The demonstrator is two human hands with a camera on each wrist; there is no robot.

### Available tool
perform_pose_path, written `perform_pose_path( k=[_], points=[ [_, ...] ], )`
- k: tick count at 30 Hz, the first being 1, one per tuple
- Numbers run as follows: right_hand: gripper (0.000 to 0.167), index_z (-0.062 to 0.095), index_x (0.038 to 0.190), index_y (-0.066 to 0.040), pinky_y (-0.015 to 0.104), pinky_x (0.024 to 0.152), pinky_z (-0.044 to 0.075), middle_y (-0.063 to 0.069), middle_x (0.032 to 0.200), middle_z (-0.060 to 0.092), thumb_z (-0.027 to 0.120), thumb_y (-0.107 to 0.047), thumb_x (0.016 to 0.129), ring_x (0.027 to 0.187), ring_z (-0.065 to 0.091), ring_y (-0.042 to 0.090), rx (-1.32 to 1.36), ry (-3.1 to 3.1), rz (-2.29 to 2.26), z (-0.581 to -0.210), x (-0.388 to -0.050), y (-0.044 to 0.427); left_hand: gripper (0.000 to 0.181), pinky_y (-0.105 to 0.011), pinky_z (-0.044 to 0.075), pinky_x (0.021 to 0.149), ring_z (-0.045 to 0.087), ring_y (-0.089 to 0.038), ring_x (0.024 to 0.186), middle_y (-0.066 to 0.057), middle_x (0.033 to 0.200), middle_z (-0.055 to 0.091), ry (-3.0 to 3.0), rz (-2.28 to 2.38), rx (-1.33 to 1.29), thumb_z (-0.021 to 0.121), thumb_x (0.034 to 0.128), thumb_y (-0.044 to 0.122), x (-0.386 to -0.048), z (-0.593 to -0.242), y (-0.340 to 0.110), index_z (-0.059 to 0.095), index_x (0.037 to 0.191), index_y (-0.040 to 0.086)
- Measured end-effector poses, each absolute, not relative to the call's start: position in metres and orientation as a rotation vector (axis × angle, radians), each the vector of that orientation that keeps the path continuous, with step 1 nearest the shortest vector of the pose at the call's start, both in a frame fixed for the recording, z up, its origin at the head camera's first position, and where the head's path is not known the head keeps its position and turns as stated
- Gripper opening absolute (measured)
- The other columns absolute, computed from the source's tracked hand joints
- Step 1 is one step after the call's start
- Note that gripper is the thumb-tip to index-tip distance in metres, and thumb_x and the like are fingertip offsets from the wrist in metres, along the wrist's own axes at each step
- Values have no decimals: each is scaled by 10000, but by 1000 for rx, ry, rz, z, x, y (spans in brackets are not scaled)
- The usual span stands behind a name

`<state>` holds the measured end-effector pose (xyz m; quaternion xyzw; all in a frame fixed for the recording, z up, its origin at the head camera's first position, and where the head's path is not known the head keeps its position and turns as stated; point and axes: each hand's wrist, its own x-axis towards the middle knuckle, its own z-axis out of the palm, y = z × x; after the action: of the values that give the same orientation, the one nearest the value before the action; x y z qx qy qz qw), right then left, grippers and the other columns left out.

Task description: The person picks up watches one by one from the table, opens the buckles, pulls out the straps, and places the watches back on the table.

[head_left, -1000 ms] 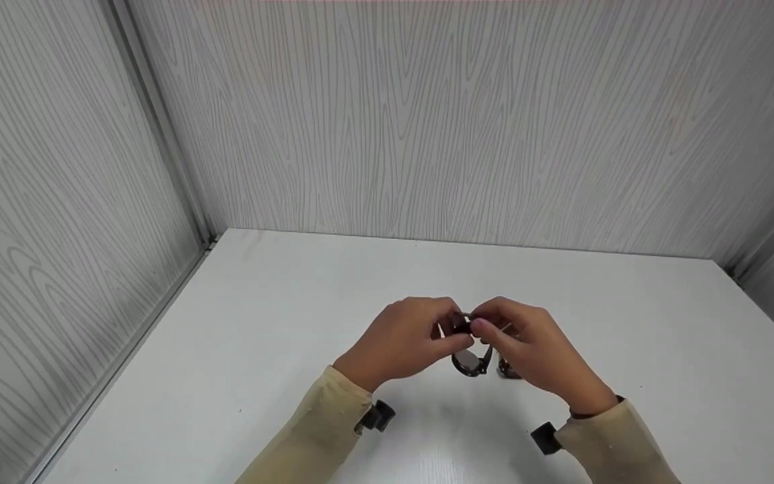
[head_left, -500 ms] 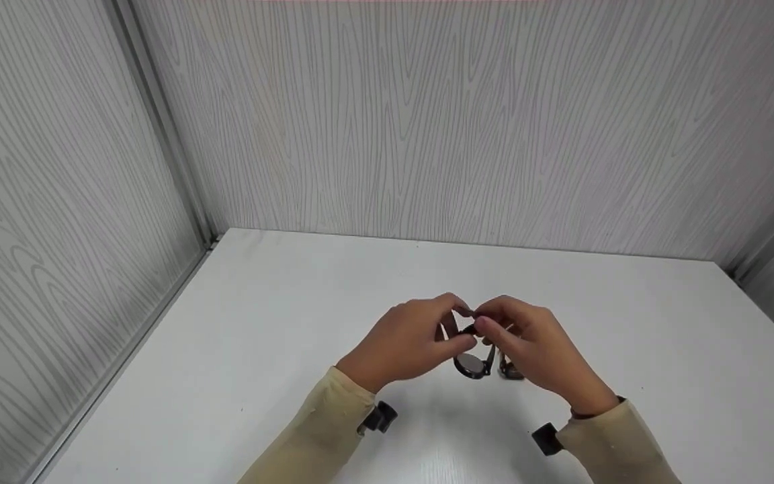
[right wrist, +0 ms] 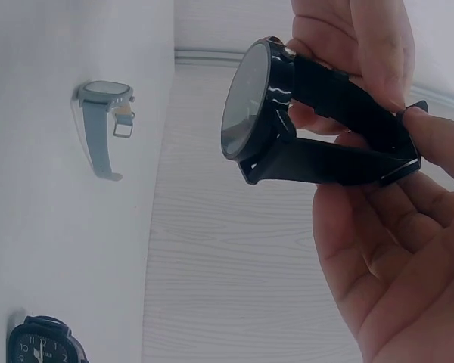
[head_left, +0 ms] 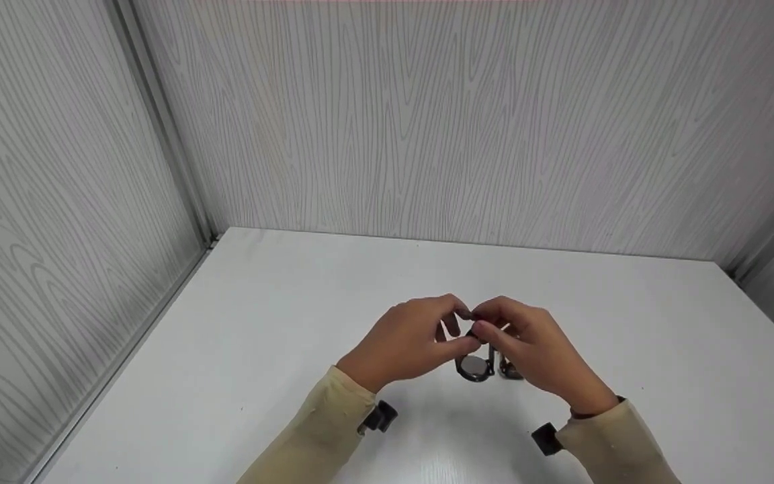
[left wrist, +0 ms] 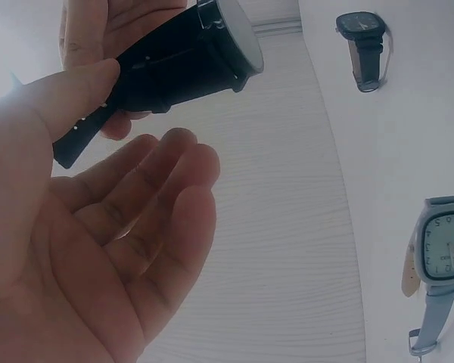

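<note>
A black wristwatch (head_left: 475, 368) with a round dial hangs from both hands in the head view. Its black strap (right wrist: 325, 160) is bent into a loop with the ends together near the buckle. My left hand (head_left: 400, 343) pinches the strap with the thumb, while its lower fingers stay loosely bent in the left wrist view. My right hand (head_left: 538, 346) grips the buckle end between thumb and fingers. The two hands' fingertips meet and hide part of the strap in the head view. The dial (right wrist: 247, 102) faces away from the hands.
On the white table (head_left: 279, 323) lie a grey-blue watch (left wrist: 446, 246) and a black squarish watch (left wrist: 361, 26). Another watch (head_left: 511, 370) shows partly beside the right hand in the head view. Wood-grain panels (head_left: 400, 121) stand behind and at the sides.
The held watch's dial has swung slightly down and to the right and turned flatter. My left fingers have shifted a little right along the strap, to the right hand's fingertips. The right hand barely moves.
</note>
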<state>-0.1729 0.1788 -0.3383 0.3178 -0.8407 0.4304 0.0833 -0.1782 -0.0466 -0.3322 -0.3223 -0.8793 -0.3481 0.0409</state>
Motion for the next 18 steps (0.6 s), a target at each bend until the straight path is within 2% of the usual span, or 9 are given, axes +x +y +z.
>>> perform_pose_path(
  k=[9, 18],
  points=[
    [105, 704, 1113, -144, 288, 722, 586, -57, 955, 726, 654, -177, 1027, 816, 688, 122, 989, -2492, 1329, -340, -173, 177, 272, -224, 494, 671, 588, -13, 753, 150, 876, 655, -2675, -1033, -980, 709, 945, 478, -179, -335, -44, 718, 1010, 214],
    [118, 719, 1103, -153, 287, 727, 583, -64, 958, 729, 652, -220, 1032, 835, 702, 161, 989, -2530, 1332, -341, -174, 178, 190, -216, 483, 622, 581, 13, 690, 190, 763, 663, -2671, -1074, -1013, 756, 928, 385, -181, -334, -45, 711, 867, 211]
  ],
)
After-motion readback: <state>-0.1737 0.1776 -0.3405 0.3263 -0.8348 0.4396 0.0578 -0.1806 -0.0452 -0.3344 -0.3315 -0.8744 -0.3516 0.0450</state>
